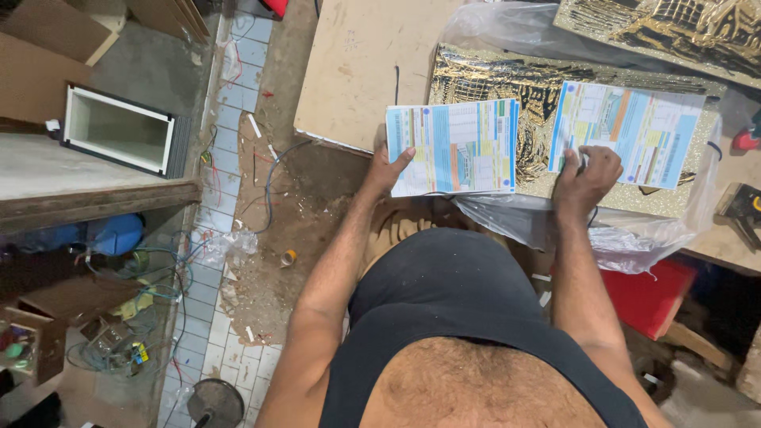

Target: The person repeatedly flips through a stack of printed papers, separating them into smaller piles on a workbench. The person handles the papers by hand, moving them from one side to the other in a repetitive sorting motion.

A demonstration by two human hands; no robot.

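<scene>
My left hand (386, 169) holds the near left corner of a stack of printed colour sheets (452, 147), thumb on top. The stack rests on a gold-and-black patterned panel (476, 79) on the wooden workbench (357, 63). My right hand (585, 178) presses its fingers on the near left edge of a second printed sheet (626, 131), which lies flat on the same panel further right. What the right fingers pinch is hidden.
Clear plastic wrap (634, 234) hangs off the bench front. A red box (650, 297) sits below it. A power tool (741, 206) lies at the right edge. A white open box (119, 127), loose wires (158, 293) and scraps crowd the tiled floor at left.
</scene>
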